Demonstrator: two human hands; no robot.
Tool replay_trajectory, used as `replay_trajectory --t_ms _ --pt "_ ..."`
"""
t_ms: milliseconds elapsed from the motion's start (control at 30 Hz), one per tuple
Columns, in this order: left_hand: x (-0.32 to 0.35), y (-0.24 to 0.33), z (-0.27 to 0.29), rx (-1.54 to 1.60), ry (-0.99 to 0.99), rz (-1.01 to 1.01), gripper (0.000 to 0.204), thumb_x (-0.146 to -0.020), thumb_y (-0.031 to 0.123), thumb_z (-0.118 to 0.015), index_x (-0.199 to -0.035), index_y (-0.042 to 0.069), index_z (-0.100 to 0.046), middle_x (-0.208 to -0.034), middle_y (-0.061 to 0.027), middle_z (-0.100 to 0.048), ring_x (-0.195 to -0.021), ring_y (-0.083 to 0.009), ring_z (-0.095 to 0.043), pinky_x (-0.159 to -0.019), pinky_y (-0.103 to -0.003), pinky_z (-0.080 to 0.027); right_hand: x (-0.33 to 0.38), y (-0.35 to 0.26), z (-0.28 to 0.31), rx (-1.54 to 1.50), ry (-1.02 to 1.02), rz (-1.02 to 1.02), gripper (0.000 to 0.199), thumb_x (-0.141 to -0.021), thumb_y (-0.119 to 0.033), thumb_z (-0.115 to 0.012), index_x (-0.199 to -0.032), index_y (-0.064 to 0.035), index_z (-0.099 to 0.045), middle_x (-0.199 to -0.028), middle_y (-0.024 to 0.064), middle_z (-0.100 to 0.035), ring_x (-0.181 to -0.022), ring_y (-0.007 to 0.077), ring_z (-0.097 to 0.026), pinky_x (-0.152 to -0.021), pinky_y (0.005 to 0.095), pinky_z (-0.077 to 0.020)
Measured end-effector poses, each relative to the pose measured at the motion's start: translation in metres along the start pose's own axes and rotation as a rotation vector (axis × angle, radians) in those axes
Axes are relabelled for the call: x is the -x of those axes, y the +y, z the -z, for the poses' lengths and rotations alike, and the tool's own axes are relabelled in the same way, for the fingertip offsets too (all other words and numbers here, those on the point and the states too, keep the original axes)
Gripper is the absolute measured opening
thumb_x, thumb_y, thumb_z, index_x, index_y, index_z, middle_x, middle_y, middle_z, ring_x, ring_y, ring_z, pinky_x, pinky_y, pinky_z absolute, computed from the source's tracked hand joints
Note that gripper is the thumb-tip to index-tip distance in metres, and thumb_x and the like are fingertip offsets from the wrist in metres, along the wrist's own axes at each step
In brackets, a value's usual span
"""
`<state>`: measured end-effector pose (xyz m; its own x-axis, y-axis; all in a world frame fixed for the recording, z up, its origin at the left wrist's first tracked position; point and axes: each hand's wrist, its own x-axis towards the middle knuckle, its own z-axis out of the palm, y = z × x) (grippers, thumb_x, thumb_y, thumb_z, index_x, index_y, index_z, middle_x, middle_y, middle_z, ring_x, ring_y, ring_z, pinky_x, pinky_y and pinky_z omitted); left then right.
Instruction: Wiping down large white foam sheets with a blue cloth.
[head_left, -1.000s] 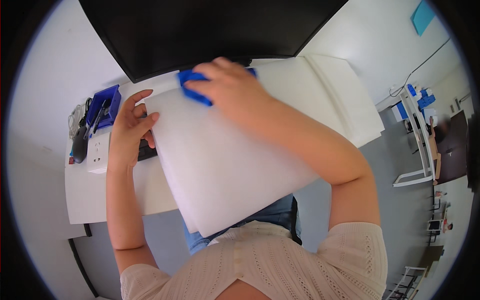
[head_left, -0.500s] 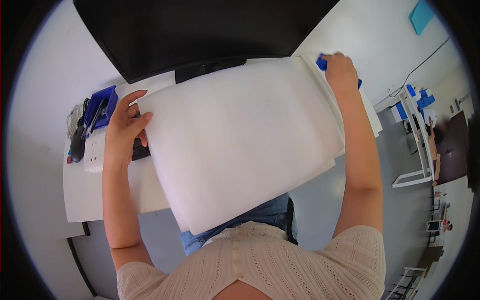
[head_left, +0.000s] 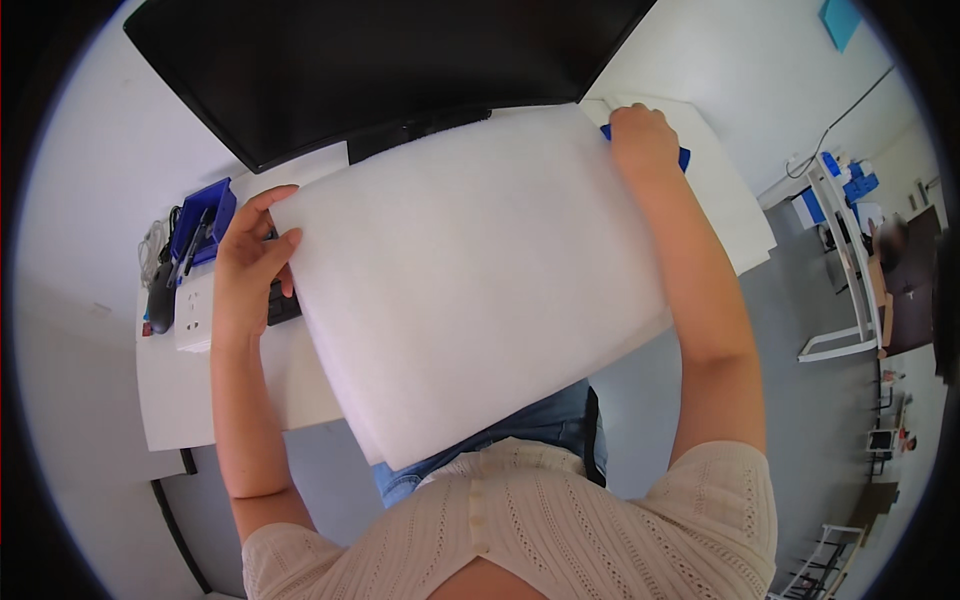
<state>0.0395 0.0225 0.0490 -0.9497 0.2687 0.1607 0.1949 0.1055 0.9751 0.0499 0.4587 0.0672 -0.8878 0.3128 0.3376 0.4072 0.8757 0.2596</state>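
Right of the left hand point(head_left: 252, 268), the white sheet point(head_left: 470, 280) overhangs the surface point(head_left: 180, 395); that hand touches the sheet's edge, grip unclear. By its far-right corner, the right hand point(head_left: 643, 145) clutches a blue item point(head_left: 684, 159).

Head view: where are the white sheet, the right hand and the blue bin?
White sheet point(head_left: 470, 275): head view, middle of top face.
Right hand point(head_left: 645, 143): head view, its back.
Blue bin point(head_left: 221, 208): head view, side wall.
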Motion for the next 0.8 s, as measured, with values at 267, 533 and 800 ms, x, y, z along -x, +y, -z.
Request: replay_trajectory --t_ms 267,533,800 --pt "-0.007 -0.004 0.009 0.189 -0.064 0.029 0.044 -0.091 -0.005 -0.057 -0.134 -0.004 -0.053 -0.101 -0.0073 -0.067 -0.063 -0.005 -0.058 -0.042 -0.018 -0.038 0.014 -0.015 0.038 -0.402 0.516 0.363 0.035 -0.081 0.001 -0.061 -0.109 -0.0157 -0.075 -0.117 0.0039 -0.067 -0.104 0.0281 -0.062 -0.086 0.0377 -0.0561" --pt "-0.007 -0.004 0.005 0.237 -0.092 0.028 0.045 -0.091 -0.003 -0.058 -0.135 -0.003 -0.052 -0.101 -0.0065 -0.067 -0.065 -0.0043 -0.056 -0.044 -0.018 -0.038 0.016 -0.044 0.041 -0.227 0.232 0.443 0.027 -0.082 -0.004 -0.063 -0.104 -0.0139 -0.075 -0.115 0.0041 -0.067 -0.104 0.0272 -0.062 -0.086 0.0384 -0.055" --pt "-0.003 0.005 0.002 0.188 -0.074 0.025 0.045 -0.091 -0.004 -0.054 -0.136 -0.002 -0.054 -0.099 -0.0057 -0.067 -0.063 -0.0044 -0.054 -0.045 -0.019 -0.036 0.033 -0.085 0.053 -0.606 0.438 0.724 0.035 -0.077 -0.004 -0.069 -0.11 -0.0145 -0.075 -0.123 0.0039 -0.063 -0.109 0.026 -0.058 -0.095 0.0393 -0.0511"
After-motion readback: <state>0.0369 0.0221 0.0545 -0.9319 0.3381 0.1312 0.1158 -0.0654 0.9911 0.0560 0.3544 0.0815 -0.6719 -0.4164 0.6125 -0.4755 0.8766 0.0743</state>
